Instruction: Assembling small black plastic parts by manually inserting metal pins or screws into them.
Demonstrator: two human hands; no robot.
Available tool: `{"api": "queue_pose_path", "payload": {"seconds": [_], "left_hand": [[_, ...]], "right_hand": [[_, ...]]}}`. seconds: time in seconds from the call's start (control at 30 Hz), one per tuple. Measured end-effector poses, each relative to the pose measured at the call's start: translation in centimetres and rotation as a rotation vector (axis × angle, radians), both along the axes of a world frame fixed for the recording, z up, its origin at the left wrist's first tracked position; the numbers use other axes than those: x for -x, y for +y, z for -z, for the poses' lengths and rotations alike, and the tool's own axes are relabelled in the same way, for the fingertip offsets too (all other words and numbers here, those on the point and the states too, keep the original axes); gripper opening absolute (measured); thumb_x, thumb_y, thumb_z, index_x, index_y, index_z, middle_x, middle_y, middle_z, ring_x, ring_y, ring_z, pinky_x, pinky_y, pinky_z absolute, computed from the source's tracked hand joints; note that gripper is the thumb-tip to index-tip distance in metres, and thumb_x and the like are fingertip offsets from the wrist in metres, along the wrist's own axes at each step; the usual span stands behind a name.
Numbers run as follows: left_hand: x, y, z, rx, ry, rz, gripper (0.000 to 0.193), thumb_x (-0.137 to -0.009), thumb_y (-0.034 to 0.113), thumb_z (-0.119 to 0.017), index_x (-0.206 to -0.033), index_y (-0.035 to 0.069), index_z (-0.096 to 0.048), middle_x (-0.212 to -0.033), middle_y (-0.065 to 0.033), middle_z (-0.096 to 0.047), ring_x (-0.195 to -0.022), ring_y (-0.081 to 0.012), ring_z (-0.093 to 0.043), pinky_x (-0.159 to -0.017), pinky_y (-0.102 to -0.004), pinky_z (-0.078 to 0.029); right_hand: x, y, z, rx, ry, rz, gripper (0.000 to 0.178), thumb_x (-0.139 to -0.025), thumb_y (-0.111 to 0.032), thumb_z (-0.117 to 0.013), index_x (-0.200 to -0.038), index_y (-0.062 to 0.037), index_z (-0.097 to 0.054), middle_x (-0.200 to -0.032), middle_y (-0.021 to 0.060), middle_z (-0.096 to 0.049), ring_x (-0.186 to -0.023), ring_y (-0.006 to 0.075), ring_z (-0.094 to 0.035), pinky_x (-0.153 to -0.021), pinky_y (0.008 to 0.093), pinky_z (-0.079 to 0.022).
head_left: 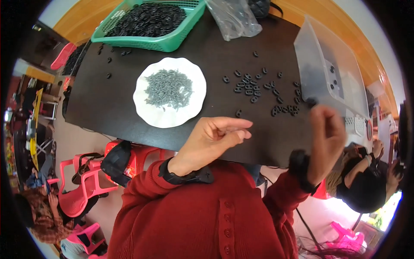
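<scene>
My left hand (213, 139) hovers over the near edge of the black table (112, 103), fingers drawn together and pointing right. Whether it pinches a small piece I cannot tell. My right hand (326, 138) grips the lower corner of a tilted translucent plastic container (321, 64), which has a few black pieces inside. Several small black ring-shaped pieces (254, 88) lie scattered on the table between the hands and the container. To the left of them, a white scalloped plate (148, 110) holds a heap of small grey pieces (169, 88).
A green mesh basket (172, 41) full of black pieces stands at the far edge, with a clear plastic bag (235, 19) beside it. Pink plastic chairs (82, 181) stand lower left. Other people sit at the left and right rims.
</scene>
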State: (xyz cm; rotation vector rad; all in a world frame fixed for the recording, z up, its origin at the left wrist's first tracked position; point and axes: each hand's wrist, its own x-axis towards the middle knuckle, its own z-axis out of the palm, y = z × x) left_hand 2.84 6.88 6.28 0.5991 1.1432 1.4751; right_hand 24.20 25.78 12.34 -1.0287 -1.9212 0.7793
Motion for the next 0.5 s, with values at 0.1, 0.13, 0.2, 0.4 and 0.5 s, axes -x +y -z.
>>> {"api": "queue_pose_path", "payload": {"seconds": [0.1,0.13,0.2,0.4,0.5], "left_hand": [[0.1,-0.3,1.5,0.080,0.084,0.030,0.026,-0.110,0.011,-0.073,-0.132,0.000,-0.082,-0.113,-0.0092,-0.085,-0.100,-0.0099,-0.074,-0.089,-0.0253,-0.057],[-0.2,-0.1,1.9,0.057,0.057,0.016,0.026,-0.110,0.011,-0.073,-0.131,0.000,-0.082,-0.113,-0.0093,-0.085,-0.099,-0.0100,-0.074,-0.089,-0.0258,-0.057],[-0.4,0.0,2.6,0.070,0.044,-0.006,0.024,-0.110,0.010,-0.073,-0.130,-0.001,-0.082,-0.112,-0.0103,-0.084,-0.097,-0.0107,-0.074,-0.088,-0.0267,-0.058],[0.0,-0.4,4.2,0.097,0.010,-0.071,0.023,-0.110,0.009,-0.074,-0.127,-0.002,-0.083,-0.109,-0.0103,-0.084,-0.094,-0.0109,-0.073,-0.086,-0.0268,-0.057],[0.5,-0.4,4.9,0.111,-0.012,-0.064,0.020,-0.110,0.009,-0.074,-0.124,-0.002,-0.083,-0.105,-0.0084,-0.082,-0.092,-0.0103,-0.072,-0.084,-0.0262,-0.057]], "right_hand": [[-0.4,6.6,-1.2,-0.308,0.004,0.275,0.022,-0.102,-0.017,-0.081,-0.107,0.0048,-0.079,-0.089,0.0012,-0.076,-0.086,0.0081,-0.066,-0.082,0.0275,-0.052],[-1.3,8.6,-2.0,-0.388,-0.031,0.367,0.023,-0.102,-0.017,-0.082,-0.110,0.0045,-0.081,-0.088,0.0023,-0.077,-0.085,0.0080,-0.067,-0.080,0.0278,-0.053],[-2.8,13.2,-1.6,-0.418,-0.121,0.404,0.026,-0.100,-0.017,-0.083,-0.115,0.0037,-0.084,-0.090,0.0071,-0.080,-0.084,0.0105,-0.071,-0.080,0.0285,-0.055],[-1.3,13.6,1.4,-0.320,-0.123,0.244,0.025,-0.100,-0.017,-0.080,-0.118,0.0009,-0.084,-0.091,0.0106,-0.083,-0.086,0.0148,-0.076,-0.084,0.0317,-0.059],[1.3,9.4,1.7,-0.265,-0.203,0.096,0.023,-0.103,-0.014,-0.078,-0.119,0.0017,-0.083,-0.096,0.0099,-0.084,-0.090,0.0144,-0.076,-0.087,0.0313,-0.059]]}}
